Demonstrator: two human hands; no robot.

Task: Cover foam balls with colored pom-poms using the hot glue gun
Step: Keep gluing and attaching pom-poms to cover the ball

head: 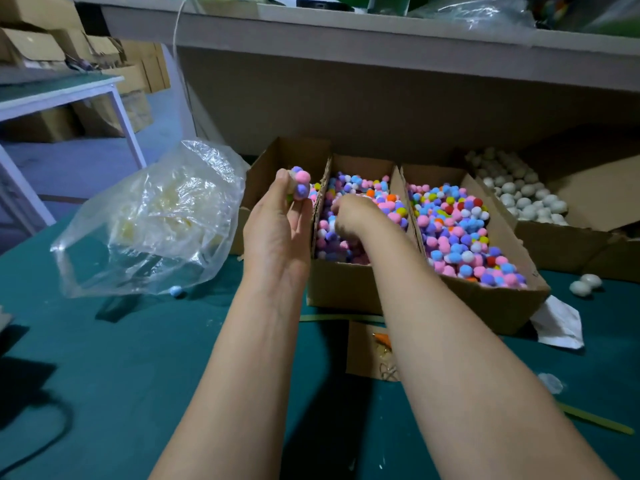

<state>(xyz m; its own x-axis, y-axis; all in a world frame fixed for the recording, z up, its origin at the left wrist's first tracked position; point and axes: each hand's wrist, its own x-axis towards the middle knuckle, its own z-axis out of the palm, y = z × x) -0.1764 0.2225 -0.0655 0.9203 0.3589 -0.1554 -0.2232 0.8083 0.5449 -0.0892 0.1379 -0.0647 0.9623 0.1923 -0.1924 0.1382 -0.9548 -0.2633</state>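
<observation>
left hand: is gripping the foam ball between thumb and fingertips, raised over the left edge of the middle box.
foam ball: is carrying pink, purple and blue pom-poms on its visible side.
right hand: is reaching into the middle box, fingers curled down among the loose pom-poms; whether it is pinching one cannot be told.
right box: is sitting just beside the middle box, holding more mixed pom-poms.
white balls: are lying in an open carton at far right.
loose balls: are lying on the green surface near the right box.
plastic bag: is sitting on the surface, left of the left hand.
</observation>
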